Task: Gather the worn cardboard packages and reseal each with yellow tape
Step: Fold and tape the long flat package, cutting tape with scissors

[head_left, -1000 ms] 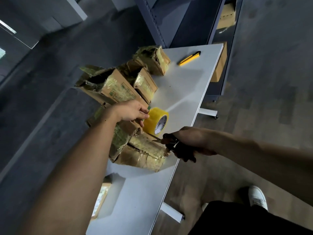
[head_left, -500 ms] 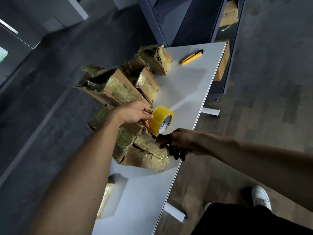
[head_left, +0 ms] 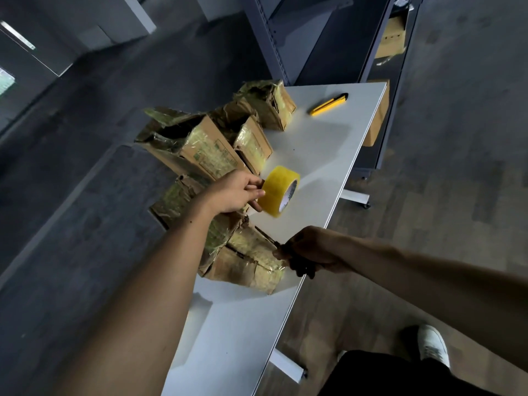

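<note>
Head view: tape roll (head_left: 281, 190) in left hand (head_left: 235, 192)

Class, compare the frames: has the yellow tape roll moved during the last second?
Yes. The tape roll has drawn away from the near package, toward the yellow knife.

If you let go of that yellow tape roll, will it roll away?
Probably: the tape roll seems to stand on its round edge on the smooth table, so a nudge could roll it. It looks stiff, likely keeping its shape while the left hand grips it.
</note>
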A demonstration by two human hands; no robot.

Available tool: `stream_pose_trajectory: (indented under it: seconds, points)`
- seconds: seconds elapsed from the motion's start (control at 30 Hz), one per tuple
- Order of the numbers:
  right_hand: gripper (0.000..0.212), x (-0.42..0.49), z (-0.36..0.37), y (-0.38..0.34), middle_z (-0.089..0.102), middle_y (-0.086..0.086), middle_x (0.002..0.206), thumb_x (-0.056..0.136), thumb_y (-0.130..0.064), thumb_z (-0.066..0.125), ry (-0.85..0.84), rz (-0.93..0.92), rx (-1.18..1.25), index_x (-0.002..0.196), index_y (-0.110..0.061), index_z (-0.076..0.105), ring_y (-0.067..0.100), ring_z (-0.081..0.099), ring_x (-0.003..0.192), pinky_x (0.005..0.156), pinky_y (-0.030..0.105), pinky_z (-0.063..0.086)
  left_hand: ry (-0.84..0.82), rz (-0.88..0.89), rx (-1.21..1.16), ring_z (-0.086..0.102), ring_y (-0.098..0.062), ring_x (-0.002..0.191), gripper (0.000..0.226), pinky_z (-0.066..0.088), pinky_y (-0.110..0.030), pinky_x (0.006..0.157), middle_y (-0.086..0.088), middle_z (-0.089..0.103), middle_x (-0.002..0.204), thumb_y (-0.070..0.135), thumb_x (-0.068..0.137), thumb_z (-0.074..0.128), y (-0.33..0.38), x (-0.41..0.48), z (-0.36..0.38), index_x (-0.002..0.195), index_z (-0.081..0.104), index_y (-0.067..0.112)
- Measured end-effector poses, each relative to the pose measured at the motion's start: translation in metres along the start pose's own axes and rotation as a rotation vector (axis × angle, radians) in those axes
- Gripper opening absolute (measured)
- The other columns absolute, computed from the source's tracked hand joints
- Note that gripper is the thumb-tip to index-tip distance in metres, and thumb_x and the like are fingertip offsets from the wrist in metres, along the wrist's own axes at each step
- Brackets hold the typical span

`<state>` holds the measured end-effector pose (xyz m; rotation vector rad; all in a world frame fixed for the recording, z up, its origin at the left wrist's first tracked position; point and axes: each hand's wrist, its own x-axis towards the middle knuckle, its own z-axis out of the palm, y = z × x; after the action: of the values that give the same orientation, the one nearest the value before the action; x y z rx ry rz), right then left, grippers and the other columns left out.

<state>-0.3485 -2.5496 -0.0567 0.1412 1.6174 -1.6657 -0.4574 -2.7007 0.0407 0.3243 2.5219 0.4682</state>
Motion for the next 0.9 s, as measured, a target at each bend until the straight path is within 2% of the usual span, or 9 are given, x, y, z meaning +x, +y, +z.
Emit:
stream_pose_trajectory:
  seconds: [0.07, 0.17, 0.3, 0.37, 0.5, 0.67, 0.77, 0.83, 0.9]
  points:
    - [0.028, 0.007, -0.002, 0.007, 0.059, 0.007, 0.066, 0.096, -0.023, 0.065, 0.033, 0.04, -0.058, 0.103, 0.003, 0.068, 0.013, 0.055, 0.046, 0.041, 0.02, 0.046, 0.057, 0.035, -0.03, 0.072, -0.002, 0.075, 0.017, 0.047, -0.024, 0.069, 0.016, 0.071, 0.092, 0.016, 0.099, 0.057, 0.0, -0.002, 0.003, 0.098, 0.064, 0.032]
    - [0.024, 0.017, -0.008, 0.011, 0.062, 0.009, 0.071, 0.1, -0.004, 0.052, 0.053, 0.042, -0.071, 0.116, 0.009, 0.064, 0.012, 0.059, 0.049, 0.043, 0.022, 0.05, 0.102, 0.044, -0.019, 0.073, -0.004, 0.074, 0.019, 0.055, -0.03, 0.075, 0.006, 0.07, 0.108, 0.019, 0.099, 0.057, -0.007, -0.001, 0.007, 0.116, 0.065, 0.02]
    - [0.025, 0.028, -0.01, 0.007, 0.068, 0.014, 0.082, 0.096, 0.003, 0.05, 0.206, -0.008, -0.135, 0.114, 0.006, 0.067, 0.026, 0.062, 0.068, 0.043, 0.022, 0.048, 0.125, 0.034, -0.013, 0.073, -0.007, 0.072, 0.033, 0.048, -0.025, 0.068, -0.002, 0.065, 0.127, 0.021, 0.1, 0.058, -0.02, 0.005, 0.005, 0.13, 0.059, 0.008]
    - [0.021, 0.035, -0.009, 0.005, 0.068, 0.015, 0.084, 0.097, -0.002, 0.055, 0.279, -0.023, -0.128, 0.111, 0.003, 0.069, 0.022, 0.062, 0.061, 0.042, 0.023, 0.049, 0.132, 0.039, -0.023, 0.074, -0.009, 0.073, 0.036, 0.053, -0.028, 0.072, -0.005, 0.063, 0.13, 0.02, 0.1, 0.057, -0.021, 0.005, 0.003, 0.133, 0.056, 0.006]
    - [0.022, 0.051, -0.016, 0.007, 0.066, 0.012, 0.077, 0.097, -0.014, 0.059, 0.417, -0.051, -0.191, 0.109, 0.001, 0.069, 0.016, 0.061, 0.05, 0.044, 0.028, 0.055, 0.154, 0.043, 0.02, 0.073, -0.009, 0.071, 0.035, 0.052, -0.028, 0.075, -0.003, 0.066, 0.122, 0.023, 0.1, 0.057, -0.017, 0.005, 0.003, 0.132, 0.057, 0.009]
    - [0.021, 0.075, -0.046, 0.007, 0.071, 0.018, 0.086, 0.094, -0.011, 0.051, 0.502, -0.122, -0.51, 0.105, -0.007, 0.069, 0.033, 0.072, 0.067, 0.058, 0.045, 0.061, 0.115, 0.017, 0.081, 0.072, -0.008, 0.067, 0.023, 0.045, -0.021, 0.063, -0.002, 0.07, 0.11, 0.024, 0.1, 0.056, -0.016, 0.019, -0.003, 0.117, 0.064, 0.011]
    - [0.024, 0.093, -0.068, 0.004, 0.068, 0.02, 0.099, 0.091, -0.007, 0.051, 0.528, -0.163, -0.658, 0.108, -0.005, 0.067, 0.039, 0.067, 0.082, 0.064, 0.041, 0.057, 0.093, -0.017, 0.076, 0.072, -0.007, 0.063, 0.019, 0.049, -0.024, 0.069, -0.004, 0.071, 0.103, 0.024, 0.1, 0.056, -0.011, 0.036, -0.01, 0.109, 0.066, 0.01]
    - [0.025, 0.11, -0.085, 0.002, 0.066, 0.022, 0.105, 0.089, -0.005, 0.05, 0.495, -0.196, -0.758, 0.11, -0.002, 0.064, 0.041, 0.065, 0.09, 0.065, 0.036, 0.051, 0.061, -0.056, 0.062, 0.072, -0.008, 0.061, 0.018, 0.054, -0.033, 0.074, -0.007, 0.072, 0.1, 0.024, 0.1, 0.054, -0.007, 0.05, -0.014, 0.105, 0.065, 0.01]
    - [0.024, 0.128, -0.102, -0.002, 0.062, 0.022, 0.111, 0.089, -0.004, 0.05, 0.457, -0.19, -0.85, 0.112, -0.002, 0.059, 0.041, 0.063, 0.095, 0.065, 0.033, 0.044, 0.032, -0.106, 0.019, 0.073, -0.01, 0.063, 0.018, 0.058, -0.037, 0.071, -0.011, 0.072, 0.099, 0.02, 0.101, 0.052, -0.003, 0.065, -0.015, 0.105, 0.061, 0.005]
